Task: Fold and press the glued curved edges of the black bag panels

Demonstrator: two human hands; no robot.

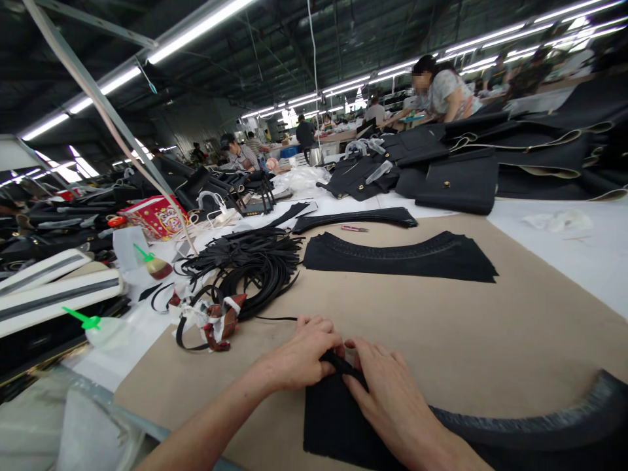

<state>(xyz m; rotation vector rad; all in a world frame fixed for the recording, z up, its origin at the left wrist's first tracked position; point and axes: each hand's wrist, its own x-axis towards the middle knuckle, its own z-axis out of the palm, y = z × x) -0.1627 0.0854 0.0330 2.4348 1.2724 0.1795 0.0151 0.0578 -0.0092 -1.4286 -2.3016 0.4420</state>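
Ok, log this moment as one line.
left hand: pinching edge of black piece | right hand: at same edge | beneath: brown sheet | nearby: black strip bundle

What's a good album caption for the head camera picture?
Left hand and right hand hold the edge of a black sheet on a brown surface, near coiled black strips.

Strip lights (199,29) glow beneath a dark ceiling (275,49), with bright windows (82,162) at left.
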